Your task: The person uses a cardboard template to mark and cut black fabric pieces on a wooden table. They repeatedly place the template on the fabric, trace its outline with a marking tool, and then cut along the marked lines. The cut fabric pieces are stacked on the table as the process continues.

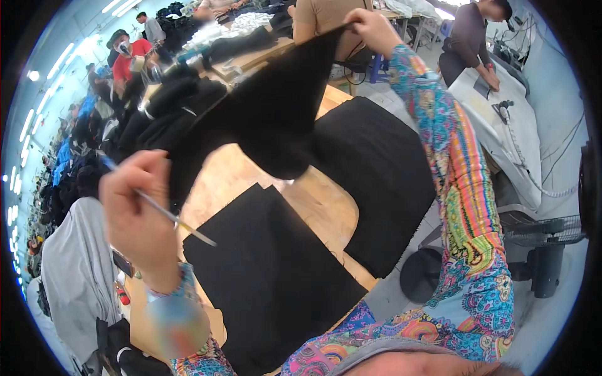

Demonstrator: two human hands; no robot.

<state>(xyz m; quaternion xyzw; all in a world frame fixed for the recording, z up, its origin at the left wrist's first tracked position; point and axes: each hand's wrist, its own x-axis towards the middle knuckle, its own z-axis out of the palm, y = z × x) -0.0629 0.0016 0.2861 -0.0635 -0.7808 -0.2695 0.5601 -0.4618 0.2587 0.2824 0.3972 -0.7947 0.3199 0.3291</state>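
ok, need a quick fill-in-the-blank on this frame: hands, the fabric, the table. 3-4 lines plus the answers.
1. The right hand lifts a piece of fabric whose colour is ____.
2. The left hand grips the fabric's other end and a thin ____-shaped tool.
3. Two more dark fabric pieces lie flat on a ____ table.
4. Both sleeves carry a bright ____ pattern.

Missing words: black; stick; wooden; multicoloured

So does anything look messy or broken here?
Nothing looks broken. The left hand and right hand hold a black cloth up; two flat black pieces lie on the wooden table, slightly overhanging its edge.
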